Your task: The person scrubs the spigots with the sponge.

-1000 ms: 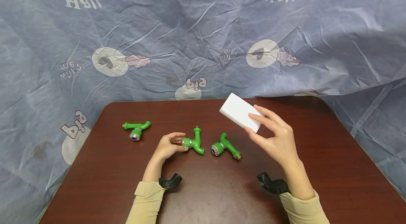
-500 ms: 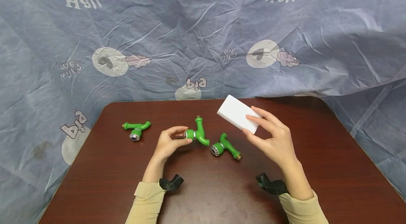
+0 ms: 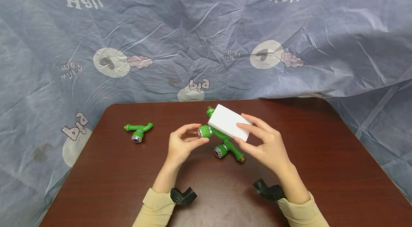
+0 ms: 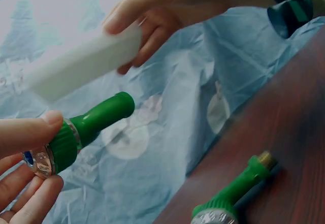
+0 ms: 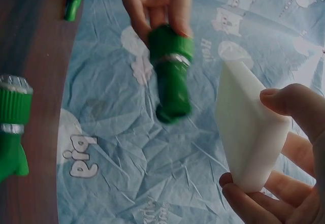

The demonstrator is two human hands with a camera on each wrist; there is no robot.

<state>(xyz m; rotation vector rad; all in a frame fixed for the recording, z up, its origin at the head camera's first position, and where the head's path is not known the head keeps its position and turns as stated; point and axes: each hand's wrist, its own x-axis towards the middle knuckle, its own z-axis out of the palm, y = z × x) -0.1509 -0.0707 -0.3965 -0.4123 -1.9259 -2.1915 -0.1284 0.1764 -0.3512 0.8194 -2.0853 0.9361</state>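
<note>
My left hand [image 3: 181, 145] pinches a green faucet [image 3: 205, 131] by its ribbed knob, raised above the table. In the left wrist view the spout of this faucet [image 4: 104, 116] points away from the fingers. A plain white block [image 3: 229, 121] is held by one end between the thumb and fingers of my right hand [image 3: 262, 141]. From the head camera the block overlaps the faucet's body and hides part of it. The right wrist view shows a gap between the white block [image 5: 251, 132] and the faucet [image 5: 172, 74].
A second green faucet [image 3: 234, 150] lies on the table just below the hands. Another one [image 3: 137, 132] lies at the back left of the dark wooden table [image 3: 106, 169]. Behind the table hangs a blue-grey printed cloth [image 3: 206, 41].
The left hand has lifted the faucet off the table and carried it right and up. The right hand has moved left and slightly down with the white block, so the two now overlap.
</note>
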